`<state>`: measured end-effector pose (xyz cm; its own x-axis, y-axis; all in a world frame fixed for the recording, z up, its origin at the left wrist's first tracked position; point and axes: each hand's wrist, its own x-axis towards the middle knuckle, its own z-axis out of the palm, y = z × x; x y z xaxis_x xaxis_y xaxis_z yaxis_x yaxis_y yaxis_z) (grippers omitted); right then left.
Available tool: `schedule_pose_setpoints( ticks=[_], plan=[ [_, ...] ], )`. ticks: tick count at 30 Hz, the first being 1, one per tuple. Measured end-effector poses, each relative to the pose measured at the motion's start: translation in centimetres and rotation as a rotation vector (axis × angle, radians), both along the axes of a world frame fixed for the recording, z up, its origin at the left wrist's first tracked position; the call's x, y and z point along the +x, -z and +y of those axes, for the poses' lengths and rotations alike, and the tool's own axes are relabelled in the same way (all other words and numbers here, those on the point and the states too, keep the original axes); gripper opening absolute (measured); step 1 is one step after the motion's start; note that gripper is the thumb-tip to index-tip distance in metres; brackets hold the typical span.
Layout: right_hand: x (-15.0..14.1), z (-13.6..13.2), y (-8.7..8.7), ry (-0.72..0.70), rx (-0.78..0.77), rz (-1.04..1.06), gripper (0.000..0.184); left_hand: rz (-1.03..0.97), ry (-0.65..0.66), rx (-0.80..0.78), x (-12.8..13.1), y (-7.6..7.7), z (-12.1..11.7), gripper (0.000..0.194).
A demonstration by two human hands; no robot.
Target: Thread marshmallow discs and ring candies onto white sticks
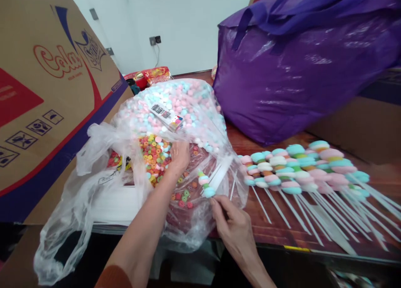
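In my right hand (232,221), thumb and fingers pinch a marshmallow skewer (205,183) just below its candies. Its pink, white and blue marshmallows alternate with green gummy rings. My left hand (181,154) reaches into the clear plastic bag (102,144), at the border between the pastel marshmallows (194,97) and the colourful gummy rings (153,165). The fingers of that hand are hidden among the sweets. Loose gummy rings (184,194) lie on the plastic between my hands. White sticks (219,177) show under the film beside the held skewer.
Several finished marshmallow skewers (291,171) lie in a row on the wooden table (239,135) at right. Behind them stands a big purple bag (266,79). A cardboard box (40,92) borders the left side. A printed card pack (167,117) rests on the marshmallow bag.
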<state>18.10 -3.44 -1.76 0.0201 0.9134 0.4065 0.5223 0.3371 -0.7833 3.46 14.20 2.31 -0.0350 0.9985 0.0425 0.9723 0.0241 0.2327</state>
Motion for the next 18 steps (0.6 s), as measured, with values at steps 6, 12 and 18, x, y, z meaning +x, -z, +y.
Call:
schedule_pose_setpoints(
  ticks=[6,12,18],
  plan=[
    [-0.1,0.0,-0.3,0.009,-0.015,0.039,0.023,-0.021,0.097,0.100,0.6,0.2,-0.5,0.043],
    [0.0,0.1,-0.2,0.004,0.002,0.032,0.023,-0.096,0.171,0.042,2.5,0.5,1.4,0.047],
    [0.0,0.0,-0.2,0.016,-0.016,0.053,0.024,-0.210,0.116,0.123,1.7,0.7,0.1,0.033]
  ],
)
